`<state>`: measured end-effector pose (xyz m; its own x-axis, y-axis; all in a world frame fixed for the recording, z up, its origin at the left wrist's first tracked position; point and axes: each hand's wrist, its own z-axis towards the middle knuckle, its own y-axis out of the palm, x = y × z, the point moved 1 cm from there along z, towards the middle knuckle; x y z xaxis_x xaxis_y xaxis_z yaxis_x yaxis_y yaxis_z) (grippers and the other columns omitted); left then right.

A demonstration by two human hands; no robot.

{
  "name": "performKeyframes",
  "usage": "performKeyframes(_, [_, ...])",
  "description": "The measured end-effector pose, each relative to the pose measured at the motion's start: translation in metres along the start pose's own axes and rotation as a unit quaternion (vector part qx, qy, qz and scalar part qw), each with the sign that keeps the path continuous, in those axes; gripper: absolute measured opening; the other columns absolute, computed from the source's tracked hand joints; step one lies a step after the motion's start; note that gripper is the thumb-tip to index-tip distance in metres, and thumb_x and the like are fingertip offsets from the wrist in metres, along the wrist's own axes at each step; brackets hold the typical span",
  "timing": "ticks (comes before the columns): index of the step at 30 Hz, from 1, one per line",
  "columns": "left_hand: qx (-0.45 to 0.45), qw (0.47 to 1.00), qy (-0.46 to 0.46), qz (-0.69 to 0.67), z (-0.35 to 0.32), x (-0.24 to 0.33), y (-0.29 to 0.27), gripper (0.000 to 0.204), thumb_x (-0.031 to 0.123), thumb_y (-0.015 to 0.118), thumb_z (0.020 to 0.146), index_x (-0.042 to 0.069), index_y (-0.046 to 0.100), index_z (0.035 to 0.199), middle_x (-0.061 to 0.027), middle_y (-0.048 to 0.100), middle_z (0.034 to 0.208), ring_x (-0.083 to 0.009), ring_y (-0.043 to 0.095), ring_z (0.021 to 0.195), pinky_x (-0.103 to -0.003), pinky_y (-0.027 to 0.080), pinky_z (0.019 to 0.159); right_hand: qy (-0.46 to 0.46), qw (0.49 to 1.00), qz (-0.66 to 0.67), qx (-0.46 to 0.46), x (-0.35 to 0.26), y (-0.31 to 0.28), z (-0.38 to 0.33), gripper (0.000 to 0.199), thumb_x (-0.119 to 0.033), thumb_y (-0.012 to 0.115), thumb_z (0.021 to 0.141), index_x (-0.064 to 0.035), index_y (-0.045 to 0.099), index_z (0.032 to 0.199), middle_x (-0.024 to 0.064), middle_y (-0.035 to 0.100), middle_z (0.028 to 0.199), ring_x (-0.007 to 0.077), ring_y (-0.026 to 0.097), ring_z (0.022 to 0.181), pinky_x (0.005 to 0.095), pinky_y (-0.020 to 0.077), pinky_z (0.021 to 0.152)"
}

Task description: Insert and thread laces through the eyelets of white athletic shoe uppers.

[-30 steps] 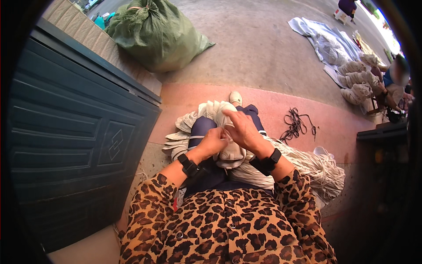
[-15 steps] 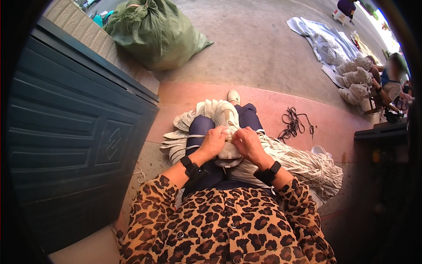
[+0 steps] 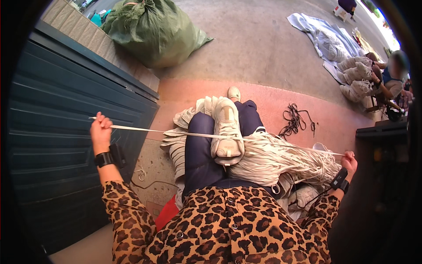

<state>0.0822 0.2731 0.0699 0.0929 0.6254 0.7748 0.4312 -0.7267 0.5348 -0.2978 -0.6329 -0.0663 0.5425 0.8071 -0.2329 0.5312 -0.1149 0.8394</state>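
Observation:
A cream sneaker rests between my thighs, its toe pointing away from me and its tongue toward me. A flat white shoelace runs taut across the tongue end of the sneaker. Out at the far left, my left hand is closed round one end of the lace, with a short tip sticking out. My right hand pinches the other end, out to the right. Under that stretch, a thick bundle of white shoelaces lies over my right thigh. More laces cross the sneaker's eyelets.
A dark blue panelled door stands close on my left. Ahead sits a bulging green sack. Stacked pale shoe pieces line my left leg. Black laces lie on the floor. At far right another person sits near bundled white shoes.
Both hands have left the sneaker's eyelets and swung wide apart, left hand to the left, right hand to the right. The lace is now drawn out straight between them.

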Motion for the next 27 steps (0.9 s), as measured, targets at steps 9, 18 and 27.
performKeyframes(9, [-0.193,0.879,-0.010,0.436,-0.089,-0.149,0.084,0.015,0.017,0.055,0.086,0.006,0.063,0.094,0.0087,0.045,0.062,-0.0012,0.036,0.051,-0.016,0.026,0.045,-0.005,0.738,-0.647,-0.193,0.334,0.090,-0.067,0.022,-0.017,0.054,0.088,-0.0057,0.058,0.107,-0.0058,0.048,0.072,0.0034,0.040,0.061,0.0177,0.0336,0.053])
performKeyframes(18, [-0.315,0.788,-0.037,0.528,-0.151,-0.239,0.092,0.017,0.019,0.050,0.090,0.002,0.054,0.088,0.0062,0.045,0.069,-0.0021,0.038,0.061,-0.018,0.033,0.054,-0.113,0.389,-0.699,-0.590,0.458,0.122,-0.112,0.017,-0.001,0.051,0.077,-0.0013,0.050,0.094,0.0156,0.057,0.078,0.0317,0.058,0.076,0.0384,0.0466,0.067])
performKeyframes(27, [-0.260,0.791,-0.079,0.548,-0.159,-0.234,0.101,0.016,0.017,0.054,0.087,0.001,0.056,0.086,0.0060,0.048,0.071,-0.0023,0.040,0.064,-0.018,0.035,0.057,-0.205,0.066,-0.656,-0.724,0.475,0.131,-0.106,0.021,-0.001,0.055,0.068,-0.0014,0.049,0.088,0.0142,0.057,0.072,0.0316,0.057,0.074,0.0366,0.0467,0.067])
